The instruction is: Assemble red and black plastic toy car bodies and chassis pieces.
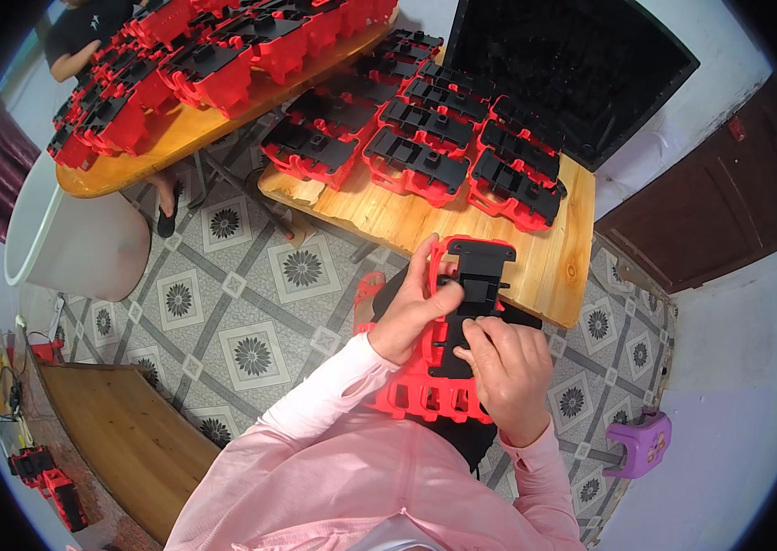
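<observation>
A red plastic housing [432, 342] with a black panel [478, 294] on top is held over my lap. My left hand [414, 310] grips its left side near the far end, thumb lying over the edge of the black panel. Curled fingers of my right hand [512, 367] are pinched together against the nearer part of the panel; whatever they hold, if anything, is hidden. Below, a red slotted frame part [425, 398] rests on my lap; I cannot tell whether it belongs to the same housing.
Several similar red-and-black housings [418, 163] stand in rows on the wooden table [554, 266] ahead. More crowd another table [85, 181] at far left, near a person [85, 41]. A white bin [76, 234], a wooden bench [122, 441] and a purple stool [643, 444] stand around.
</observation>
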Demonstrator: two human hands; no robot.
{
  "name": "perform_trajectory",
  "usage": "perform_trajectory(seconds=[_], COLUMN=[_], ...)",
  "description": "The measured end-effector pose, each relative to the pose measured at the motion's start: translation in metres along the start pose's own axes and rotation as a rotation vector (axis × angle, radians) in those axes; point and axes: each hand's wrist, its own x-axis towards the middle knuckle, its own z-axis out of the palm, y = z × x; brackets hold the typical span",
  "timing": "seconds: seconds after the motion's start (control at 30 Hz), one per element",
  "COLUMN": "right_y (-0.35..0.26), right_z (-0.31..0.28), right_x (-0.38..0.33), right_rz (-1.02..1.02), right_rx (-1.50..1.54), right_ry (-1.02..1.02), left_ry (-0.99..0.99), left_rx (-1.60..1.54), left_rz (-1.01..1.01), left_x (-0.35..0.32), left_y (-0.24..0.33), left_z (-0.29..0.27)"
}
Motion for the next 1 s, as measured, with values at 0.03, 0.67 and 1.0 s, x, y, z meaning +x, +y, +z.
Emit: perform_trajectory(seconds=[0.03, 0.67, 1.0], right_y=[0.0, 0.057, 0.032], right_z=[0.002, 0.04, 0.029], right_x=[0.0, 0.006, -0.008], right_rz=[-0.017, 0.451, 0.778], right_rx=[-0.004, 1.31, 1.327], right_ry=[-0.006, -0.159, -0.198], left_ry=[-0.008, 0.212, 0.326], left_rx=[0.102, -0.068, 0.219], left_rz=[0.026, 0.318, 0.285], left_x=[-0.001, 0.01, -0.036], left_y=[0.001, 0.017, -0.007], left_z=[0.001, 0.022, -0.01])
